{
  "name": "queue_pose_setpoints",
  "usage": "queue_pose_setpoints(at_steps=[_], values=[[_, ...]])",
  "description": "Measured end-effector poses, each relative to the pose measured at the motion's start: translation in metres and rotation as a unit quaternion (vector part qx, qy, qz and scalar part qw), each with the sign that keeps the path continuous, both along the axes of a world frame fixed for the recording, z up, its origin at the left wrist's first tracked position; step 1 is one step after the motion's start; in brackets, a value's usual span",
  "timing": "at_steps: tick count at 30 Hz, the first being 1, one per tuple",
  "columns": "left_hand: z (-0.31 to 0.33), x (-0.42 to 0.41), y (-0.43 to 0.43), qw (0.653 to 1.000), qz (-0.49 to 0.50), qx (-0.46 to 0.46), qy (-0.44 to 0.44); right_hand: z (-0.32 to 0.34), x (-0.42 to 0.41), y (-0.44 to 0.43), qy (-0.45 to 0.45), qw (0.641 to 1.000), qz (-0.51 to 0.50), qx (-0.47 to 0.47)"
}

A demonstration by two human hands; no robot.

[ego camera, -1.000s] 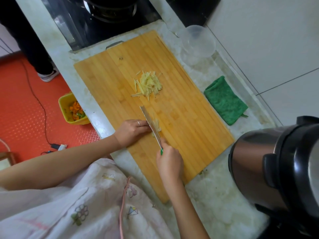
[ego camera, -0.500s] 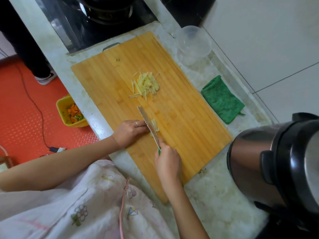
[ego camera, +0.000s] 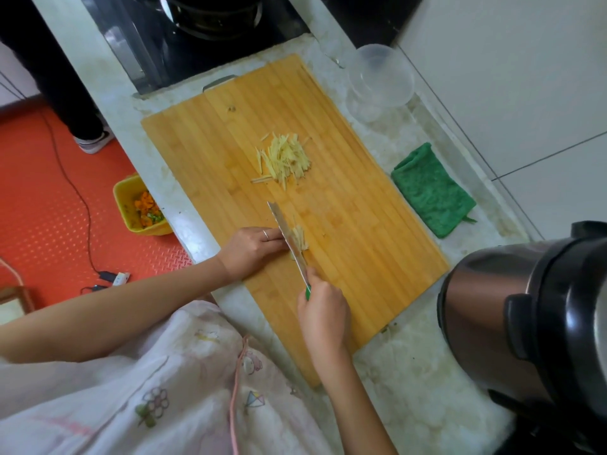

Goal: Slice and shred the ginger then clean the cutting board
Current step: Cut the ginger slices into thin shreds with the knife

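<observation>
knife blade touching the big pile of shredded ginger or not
Apart. The head view shows a strip of bare cutting board between the tip of the knife and the big pile of shredded ginger.

The knife [ego camera: 283,229] in the right hand [ego camera: 323,315] edges slightly closer to the left hand [ego camera: 251,249], and the small heap of shreds [ego camera: 299,238] beyond the blade seems to grow a little.

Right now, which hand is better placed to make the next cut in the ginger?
The right hand: it grips the knife by its green handle, blade down beside the ginger shreds. The left hand rests against the blade's other side, holding no tool.
</observation>
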State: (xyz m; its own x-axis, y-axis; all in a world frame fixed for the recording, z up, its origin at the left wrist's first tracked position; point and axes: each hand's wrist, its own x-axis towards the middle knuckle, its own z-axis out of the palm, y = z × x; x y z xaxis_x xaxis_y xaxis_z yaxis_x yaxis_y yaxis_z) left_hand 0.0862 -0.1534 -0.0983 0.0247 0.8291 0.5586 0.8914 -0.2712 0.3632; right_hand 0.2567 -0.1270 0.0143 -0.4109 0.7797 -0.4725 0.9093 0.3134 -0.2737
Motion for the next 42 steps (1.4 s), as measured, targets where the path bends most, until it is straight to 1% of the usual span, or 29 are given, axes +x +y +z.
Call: queue_pose_setpoints(at_steps=[4, 7, 11, 20, 25, 28, 36, 39, 42], values=[[-0.002, 0.0, -0.001, 1.0, -0.007, -0.009, -0.014, -0.002, -0.01, 0.009, 0.008, 1.0, -0.006, -0.001], [-0.001, 0.0, -0.001, 1.0, -0.004, -0.008, -0.01, 0.003, 0.0, 0.006, 0.012, 1.0, 0.007, 0.003], [0.001, -0.001, 0.0, 1.0, -0.003, -0.004, -0.011, 0.007, 0.007, 0.001, -0.004, 1.0, 0.023, 0.008], [-0.005, -0.001, -0.001, 1.0, -0.019, -0.005, -0.016, -0.005, -0.005, 0.001, -0.018, 1.0, 0.006, 0.01], [-0.009, -0.002, -0.001, 1.0, -0.025, 0.0, -0.01, -0.003, 0.001, 0.003, 0.003, 1.0, 0.003, 0.022], [-0.009, -0.003, -0.001, 1.0, -0.023, 0.0, -0.003, 0.002, 0.009, 0.0, -0.006, 1.0, 0.016, 0.019], [-0.009, -0.003, -0.002, 1.0, -0.014, -0.006, 0.006, -0.008, -0.003, 0.001, -0.008, 1.0, 0.002, 0.016], [-0.009, -0.001, -0.001, 1.0, -0.017, -0.008, -0.002, -0.007, -0.002, 0.003, 0.006, 1.0, -0.005, 0.019], [-0.007, -0.003, -0.001, 0.999, -0.028, -0.012, -0.008, -0.001, 0.008, -0.001, 0.008, 1.0, 0.01, 0.025]])
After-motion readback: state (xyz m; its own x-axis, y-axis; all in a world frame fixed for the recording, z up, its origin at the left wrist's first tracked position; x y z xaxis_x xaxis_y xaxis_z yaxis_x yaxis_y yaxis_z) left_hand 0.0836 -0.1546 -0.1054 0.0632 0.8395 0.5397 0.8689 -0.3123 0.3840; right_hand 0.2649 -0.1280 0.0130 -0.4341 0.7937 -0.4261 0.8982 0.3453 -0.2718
